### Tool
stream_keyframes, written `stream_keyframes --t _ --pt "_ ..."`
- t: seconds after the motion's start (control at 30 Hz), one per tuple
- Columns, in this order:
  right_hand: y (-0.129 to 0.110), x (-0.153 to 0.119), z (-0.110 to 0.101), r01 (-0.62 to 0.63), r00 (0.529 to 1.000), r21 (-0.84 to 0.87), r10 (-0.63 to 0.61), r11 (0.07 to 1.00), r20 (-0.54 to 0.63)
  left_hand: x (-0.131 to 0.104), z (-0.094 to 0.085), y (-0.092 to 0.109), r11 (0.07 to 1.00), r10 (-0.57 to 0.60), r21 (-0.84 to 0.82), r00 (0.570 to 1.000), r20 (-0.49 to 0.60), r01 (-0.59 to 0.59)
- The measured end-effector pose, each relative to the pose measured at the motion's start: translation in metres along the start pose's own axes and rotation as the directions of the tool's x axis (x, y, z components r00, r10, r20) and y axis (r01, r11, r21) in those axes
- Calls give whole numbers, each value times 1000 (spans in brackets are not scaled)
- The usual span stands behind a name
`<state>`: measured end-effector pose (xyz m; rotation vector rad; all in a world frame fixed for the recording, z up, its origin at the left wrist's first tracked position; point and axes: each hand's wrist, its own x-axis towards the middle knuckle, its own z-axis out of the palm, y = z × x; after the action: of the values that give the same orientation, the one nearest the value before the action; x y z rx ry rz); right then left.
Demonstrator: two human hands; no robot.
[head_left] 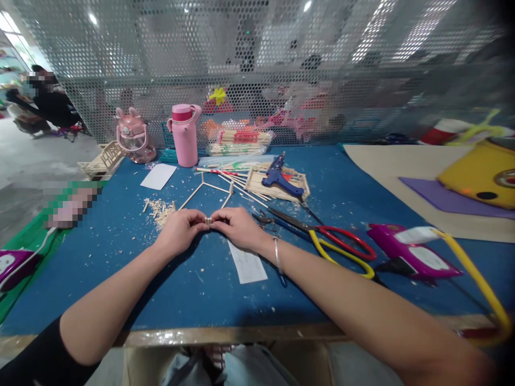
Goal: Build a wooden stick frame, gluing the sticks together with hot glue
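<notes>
Close together over the blue table, my two hands pinch a small bundle of short wooden stick pieces [208,220] between them. My left hand [181,231] is closed, with thumb and fingertips at the left side of the bundle. From the right, my right hand [239,228] grips the same pieces, fingers also closed. Just beyond lies an open frame of thin wooden sticks [213,186], with a short post standing at its right corner. A heap of cut stick bits [159,213] is beside my left hand. Under my right hand lies a white paper slip [246,266].
Scissors [341,247] with red and yellow handles and pliers [263,219] lie right. A blue glue gun [284,182] rests on a wooden stick panel [255,182]. A pink bottle [185,136] and a clear pink cup [134,136] stand behind. A purple device [418,254] lies far right.
</notes>
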<state>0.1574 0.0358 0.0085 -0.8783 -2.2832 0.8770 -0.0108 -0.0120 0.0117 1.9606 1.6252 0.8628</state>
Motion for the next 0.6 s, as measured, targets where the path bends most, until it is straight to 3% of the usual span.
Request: stream_keyframes --t 0.23,0.6 --pt "0 1 0 -41 999 24 41 999 9 1 0 -2 995 -35 -96 999 23 37" --pt "3 2 0 64 998 -35 -64 997 2 3 1 -1 999 -40 2 999 17 40"
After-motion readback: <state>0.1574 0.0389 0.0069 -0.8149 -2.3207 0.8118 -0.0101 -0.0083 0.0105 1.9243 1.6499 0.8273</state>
